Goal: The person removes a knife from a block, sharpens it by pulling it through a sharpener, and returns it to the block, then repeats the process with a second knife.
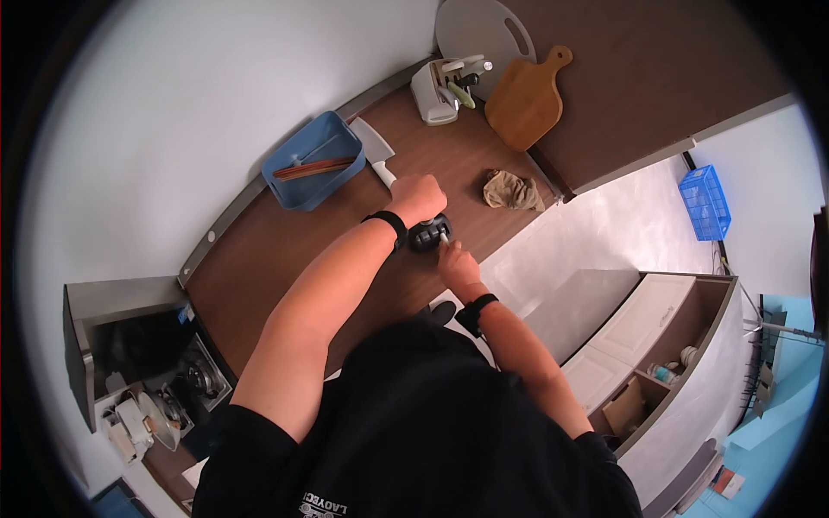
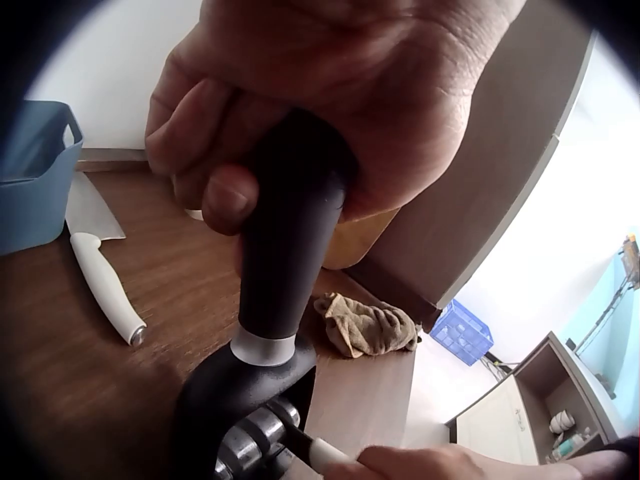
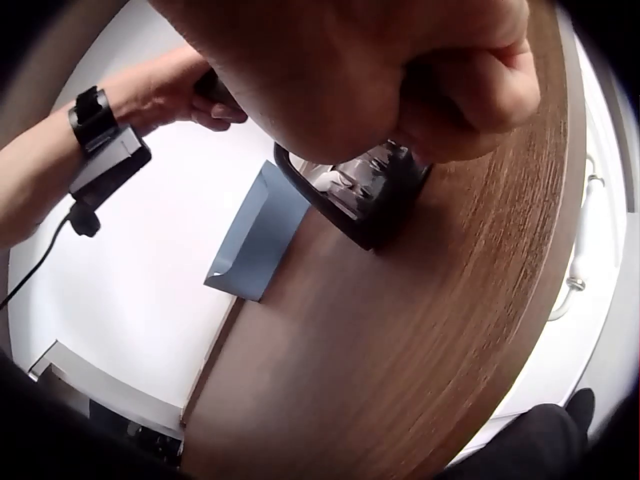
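Note:
My left hand (image 1: 418,198) grips the upright black handle of a knife sharpener (image 2: 282,270), with the fingers wrapped round it. The sharpener's black base stands on the brown countertop, and metal rollers show in its slot. At that slot, my right hand (image 1: 458,266) holds a small knife by its white handle (image 2: 326,455). A short dark part of this knife reaches in among the rollers; the rest of its blade is hidden. Beyond the left hand, a cleaver (image 1: 373,141) with a white handle lies on the counter.
A blue bin (image 1: 304,197) with chopsticks stands by the wall, beside the cleaver. A crumpled cloth (image 1: 511,190) lies near the counter's right edge. At the back are a knife block (image 1: 432,97) and a wooden cutting board (image 1: 524,104).

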`<state>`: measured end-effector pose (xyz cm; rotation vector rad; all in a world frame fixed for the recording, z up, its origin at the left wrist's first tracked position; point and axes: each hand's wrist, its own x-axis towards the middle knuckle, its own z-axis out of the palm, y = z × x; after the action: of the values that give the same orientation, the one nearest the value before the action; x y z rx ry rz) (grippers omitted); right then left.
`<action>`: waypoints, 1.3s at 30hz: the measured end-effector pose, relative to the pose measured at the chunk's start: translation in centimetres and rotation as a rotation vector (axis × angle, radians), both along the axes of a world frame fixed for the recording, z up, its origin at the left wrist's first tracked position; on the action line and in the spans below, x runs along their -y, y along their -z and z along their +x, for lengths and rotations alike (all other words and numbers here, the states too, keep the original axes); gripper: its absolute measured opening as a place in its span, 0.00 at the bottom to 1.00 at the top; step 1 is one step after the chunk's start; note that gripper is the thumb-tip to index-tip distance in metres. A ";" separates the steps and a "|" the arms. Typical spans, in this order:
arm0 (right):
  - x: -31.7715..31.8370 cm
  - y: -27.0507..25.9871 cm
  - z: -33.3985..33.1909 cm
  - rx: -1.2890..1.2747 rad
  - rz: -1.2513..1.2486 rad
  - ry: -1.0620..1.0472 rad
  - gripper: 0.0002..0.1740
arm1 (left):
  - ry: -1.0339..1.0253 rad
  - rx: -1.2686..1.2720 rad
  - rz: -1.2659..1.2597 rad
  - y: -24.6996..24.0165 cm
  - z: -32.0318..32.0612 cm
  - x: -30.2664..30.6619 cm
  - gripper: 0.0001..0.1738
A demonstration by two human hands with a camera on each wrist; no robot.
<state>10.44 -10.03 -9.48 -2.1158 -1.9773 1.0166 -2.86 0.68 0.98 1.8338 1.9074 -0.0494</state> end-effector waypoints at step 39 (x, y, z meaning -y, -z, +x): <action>3.9 2.4 3.3 -0.063 0.183 -0.063 0.18 | -0.016 0.039 -0.036 0.4 -0.6 -0.1 0.19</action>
<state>13.69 -13.95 -11.87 -1.9159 -2.0337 0.8630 -3.46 0.79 0.62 1.7830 1.8827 -0.0421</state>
